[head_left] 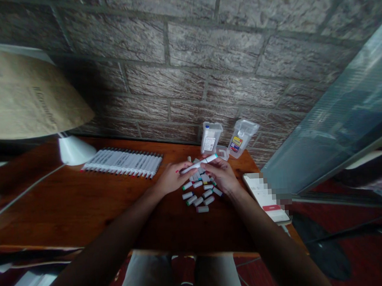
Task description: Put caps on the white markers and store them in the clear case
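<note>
My left hand (pixel 172 178) grips the lower left part of a white marker (pixel 197 164) between thumb and fingers. At the marker's upper right end sits a white cap (pixel 210 158) with a teal tip, and the fingers of my right hand (pixel 224 176) close around that end. Whether the cap is fully on the barrel I cannot tell. Under and in front of both hands lie several loose marker caps (pixel 198 201), with green, blue, pink and other coloured ends. Part of this pile is hidden by my hands.
Several capless markers (pixel 124 162) lie side by side in a row at the left. Two clear plastic boxes (pixel 237 142) stand by the brick wall, one with a blue-tipped item. A phone (pixel 267 198) rests at the table's right edge. A lamp (pixel 74 150) stands far left.
</note>
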### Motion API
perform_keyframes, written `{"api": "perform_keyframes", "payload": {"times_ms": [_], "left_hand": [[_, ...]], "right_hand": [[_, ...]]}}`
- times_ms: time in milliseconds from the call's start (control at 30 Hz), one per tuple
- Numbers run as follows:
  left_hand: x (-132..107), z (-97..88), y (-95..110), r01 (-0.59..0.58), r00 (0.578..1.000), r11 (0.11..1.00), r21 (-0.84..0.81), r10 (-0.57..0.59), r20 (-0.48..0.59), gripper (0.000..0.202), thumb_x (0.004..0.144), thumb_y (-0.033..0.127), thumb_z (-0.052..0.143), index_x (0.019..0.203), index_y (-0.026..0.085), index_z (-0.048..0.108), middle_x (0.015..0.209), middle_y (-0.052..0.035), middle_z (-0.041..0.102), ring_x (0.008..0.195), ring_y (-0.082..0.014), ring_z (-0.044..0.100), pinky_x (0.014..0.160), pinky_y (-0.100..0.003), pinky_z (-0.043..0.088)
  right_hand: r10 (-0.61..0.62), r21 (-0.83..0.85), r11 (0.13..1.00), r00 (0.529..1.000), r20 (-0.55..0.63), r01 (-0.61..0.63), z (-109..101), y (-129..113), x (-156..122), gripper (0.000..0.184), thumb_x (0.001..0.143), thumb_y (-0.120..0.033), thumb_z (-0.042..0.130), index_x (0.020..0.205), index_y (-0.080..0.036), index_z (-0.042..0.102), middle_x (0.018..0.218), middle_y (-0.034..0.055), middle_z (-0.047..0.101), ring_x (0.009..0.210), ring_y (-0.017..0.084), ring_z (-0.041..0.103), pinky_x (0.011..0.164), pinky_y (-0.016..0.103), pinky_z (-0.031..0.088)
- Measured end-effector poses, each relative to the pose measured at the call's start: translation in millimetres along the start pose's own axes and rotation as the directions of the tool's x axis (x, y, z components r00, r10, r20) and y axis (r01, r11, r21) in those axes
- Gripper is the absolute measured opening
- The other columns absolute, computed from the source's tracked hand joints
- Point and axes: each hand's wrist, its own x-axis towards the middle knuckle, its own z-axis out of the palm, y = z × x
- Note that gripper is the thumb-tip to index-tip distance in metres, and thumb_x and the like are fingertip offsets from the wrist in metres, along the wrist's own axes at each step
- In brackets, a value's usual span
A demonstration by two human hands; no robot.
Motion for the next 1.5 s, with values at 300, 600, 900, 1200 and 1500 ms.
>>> {"api": "perform_keyframes", "payload": {"times_ms": [300, 600, 900, 1200, 1500], "left_hand": [[-2.3, 2.3, -4.2, 0.022, 0.999, 0.999, -0.028, -0.021, 0.044, 0.025, 0.094, 0.037, 0.058, 0.093, 0.016, 0.072, 0.080, -0.0018, 0.074, 0.070, -0.0133, 0.065, 0.068, -0.022, 0.047], [-1.1, -1.7, 4.1, 0.012, 1.000, 1.000, 0.025, -0.012, 0.012, 0.025, 0.092, 0.039, 0.061, 0.088, 0.016, 0.071, 0.072, 0.0004, 0.069, 0.063, -0.0113, 0.060, 0.061, -0.020, 0.045], [-1.8, -2.0, 4.5, 0.037, 0.998, 0.998, 0.043, -0.039, 0.039, 0.024, 0.093, 0.038, 0.061, 0.092, 0.017, 0.071, 0.067, 0.0018, 0.067, 0.059, -0.0099, 0.058, 0.056, -0.019, 0.041], [-1.7, -2.5, 3.3, 0.035, 0.999, 0.998, 0.043, -0.037, 0.039, 0.025, 0.092, 0.038, 0.061, 0.098, 0.016, 0.073, 0.068, 0.0011, 0.068, 0.059, -0.0104, 0.059, 0.055, -0.019, 0.041], [-2.2, -3.1, 1.3, 0.013, 1.000, 0.999, 0.046, -0.014, 0.014, 0.027, 0.092, 0.041, 0.061, 0.097, 0.017, 0.072, 0.067, 0.0014, 0.067, 0.058, -0.0103, 0.058, 0.056, -0.019, 0.042]], "right_hand": [[0.009, 0.158, 0.987, 1.000, -0.015, -0.006, -0.2, -6.9, 0.5, 0.029, 0.059, -0.022, 0.092, 0.084, -0.024, 0.077, 0.081, -0.0042, 0.074, 0.068, 0.008, 0.063, 0.059, 0.017, 0.050], [0.046, 0.083, 0.995, 0.998, 0.039, -0.049, 2.7, 0.5, -1.4, 0.035, 0.064, -0.027, 0.089, 0.096, -0.024, 0.075, 0.086, -0.0029, 0.074, 0.072, 0.011, 0.064, 0.061, 0.021, 0.050], [0.020, 0.119, 0.993, 0.998, -0.056, -0.013, 1.0, -3.4, 0.9, 0.040, 0.059, -0.028, 0.092, 0.092, -0.027, 0.070, 0.076, -0.0063, 0.069, 0.068, 0.010, 0.063, 0.055, 0.017, 0.050], [0.064, 0.164, 0.985, 0.995, -0.082, -0.050, -0.2, -3.4, 2.0, 0.032, 0.065, -0.038, 0.089, 0.090, -0.024, 0.075, 0.088, -0.0012, 0.076, 0.080, 0.013, 0.068, 0.072, 0.024, 0.056], [0.047, 0.218, 0.975, 0.998, -0.041, -0.037, -1.1, -2.1, 3.1, 0.032, 0.061, -0.029, 0.093, 0.086, -0.025, 0.072, 0.091, -0.0032, 0.077, 0.088, 0.014, 0.071, 0.086, 0.028, 0.058]]}}
